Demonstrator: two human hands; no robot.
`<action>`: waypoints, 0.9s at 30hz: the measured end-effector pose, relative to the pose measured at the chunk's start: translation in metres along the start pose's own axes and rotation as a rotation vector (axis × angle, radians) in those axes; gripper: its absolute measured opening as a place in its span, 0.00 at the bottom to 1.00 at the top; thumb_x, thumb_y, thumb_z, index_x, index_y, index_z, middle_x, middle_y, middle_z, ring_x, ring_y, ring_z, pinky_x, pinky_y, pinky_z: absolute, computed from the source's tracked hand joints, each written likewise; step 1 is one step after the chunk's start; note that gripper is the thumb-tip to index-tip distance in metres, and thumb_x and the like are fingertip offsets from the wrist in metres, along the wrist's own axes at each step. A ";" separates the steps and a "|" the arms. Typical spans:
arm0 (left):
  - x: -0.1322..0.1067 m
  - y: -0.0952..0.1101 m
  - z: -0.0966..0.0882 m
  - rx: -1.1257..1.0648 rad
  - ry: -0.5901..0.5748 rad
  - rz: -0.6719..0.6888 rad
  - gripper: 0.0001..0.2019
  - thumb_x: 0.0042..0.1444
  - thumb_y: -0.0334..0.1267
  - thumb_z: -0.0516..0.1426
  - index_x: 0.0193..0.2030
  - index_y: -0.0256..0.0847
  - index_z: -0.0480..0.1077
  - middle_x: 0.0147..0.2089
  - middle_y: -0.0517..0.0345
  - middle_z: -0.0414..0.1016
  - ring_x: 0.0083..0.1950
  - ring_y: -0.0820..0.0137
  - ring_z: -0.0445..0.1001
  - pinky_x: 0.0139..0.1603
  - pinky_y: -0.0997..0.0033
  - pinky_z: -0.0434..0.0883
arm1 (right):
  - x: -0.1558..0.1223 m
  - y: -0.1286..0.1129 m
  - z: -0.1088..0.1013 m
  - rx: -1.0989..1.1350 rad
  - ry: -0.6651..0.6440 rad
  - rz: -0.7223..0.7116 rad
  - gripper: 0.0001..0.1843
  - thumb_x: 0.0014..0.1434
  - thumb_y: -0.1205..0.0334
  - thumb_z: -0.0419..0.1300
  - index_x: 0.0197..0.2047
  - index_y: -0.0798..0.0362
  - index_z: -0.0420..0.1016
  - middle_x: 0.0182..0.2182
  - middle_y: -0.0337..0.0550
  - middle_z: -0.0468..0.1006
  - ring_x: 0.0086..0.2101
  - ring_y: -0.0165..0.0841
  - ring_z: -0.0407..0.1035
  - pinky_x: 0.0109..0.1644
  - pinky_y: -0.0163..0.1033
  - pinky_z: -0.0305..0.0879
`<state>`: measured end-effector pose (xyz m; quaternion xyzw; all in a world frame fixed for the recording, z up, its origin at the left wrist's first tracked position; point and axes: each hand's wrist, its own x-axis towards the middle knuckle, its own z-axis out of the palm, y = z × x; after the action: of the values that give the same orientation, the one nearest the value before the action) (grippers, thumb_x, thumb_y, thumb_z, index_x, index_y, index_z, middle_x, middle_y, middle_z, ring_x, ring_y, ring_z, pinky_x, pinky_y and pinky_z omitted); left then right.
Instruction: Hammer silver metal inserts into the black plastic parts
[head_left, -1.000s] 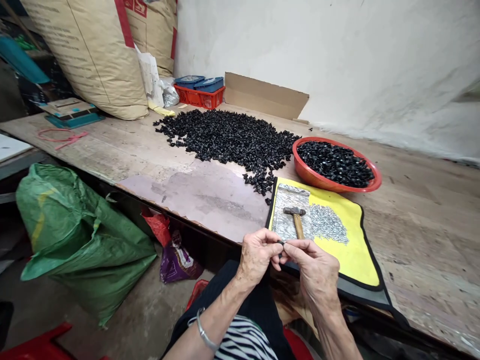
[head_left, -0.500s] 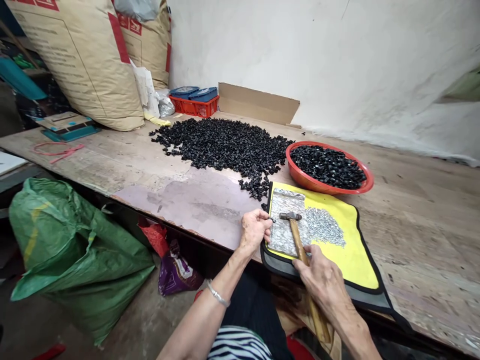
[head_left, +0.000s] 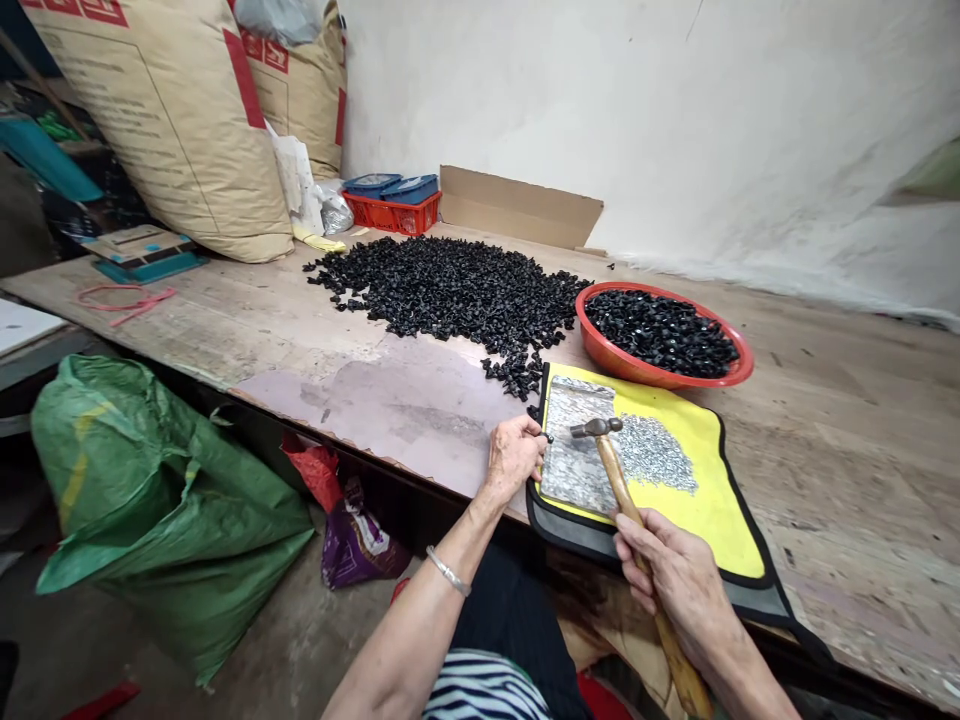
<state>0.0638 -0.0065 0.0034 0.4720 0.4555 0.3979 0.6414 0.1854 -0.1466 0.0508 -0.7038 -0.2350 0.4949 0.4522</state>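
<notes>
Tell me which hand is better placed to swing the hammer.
Right, probably: the right hand grips the hammer's wooden handle, while the left hand pinches a small black piece.

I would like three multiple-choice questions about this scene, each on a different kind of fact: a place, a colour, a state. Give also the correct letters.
1. Where is the hammer?
A) in the right hand
B) on the floor
C) leaning on the wall

2. What colour is the bowl of black pieces?
A) blue
B) red
C) green

3. How is the left hand?
A) flat and empty
B) pinching a small black piece
C) inside a sack

1: A, the right fingers wrap the handle.
2: B, its red wall shows.
3: B, the piece shows at the fingertips.
</notes>
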 end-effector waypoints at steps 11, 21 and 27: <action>0.003 -0.002 0.001 -0.006 0.012 -0.048 0.06 0.39 0.25 0.53 0.24 0.38 0.63 0.12 0.69 0.63 0.09 0.78 0.61 0.10 0.82 0.58 | 0.003 0.008 0.011 -0.868 0.444 -0.797 0.22 0.58 0.46 0.46 0.41 0.55 0.71 0.30 0.50 0.77 0.26 0.36 0.71 0.29 0.37 0.62; 0.004 -0.001 0.001 -0.028 0.026 -0.074 0.09 0.38 0.23 0.53 0.27 0.38 0.63 0.11 0.70 0.62 0.09 0.75 0.61 0.10 0.78 0.60 | 0.007 0.019 0.021 -1.257 0.414 -0.684 0.15 0.60 0.60 0.47 0.44 0.55 0.70 0.25 0.47 0.78 0.20 0.35 0.69 0.23 0.35 0.54; 0.001 0.006 -0.001 -0.009 0.032 -0.057 0.13 0.37 0.23 0.53 0.32 0.40 0.60 0.12 0.71 0.63 0.09 0.74 0.62 0.09 0.78 0.59 | 0.006 0.020 0.017 -1.177 0.413 -0.705 0.20 0.61 0.57 0.45 0.49 0.58 0.70 0.37 0.53 0.79 0.28 0.39 0.74 0.27 0.38 0.62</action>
<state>0.0629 -0.0038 0.0090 0.4496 0.4771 0.3892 0.6471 0.1703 -0.1451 0.0293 -0.7925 -0.5861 -0.0328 0.1657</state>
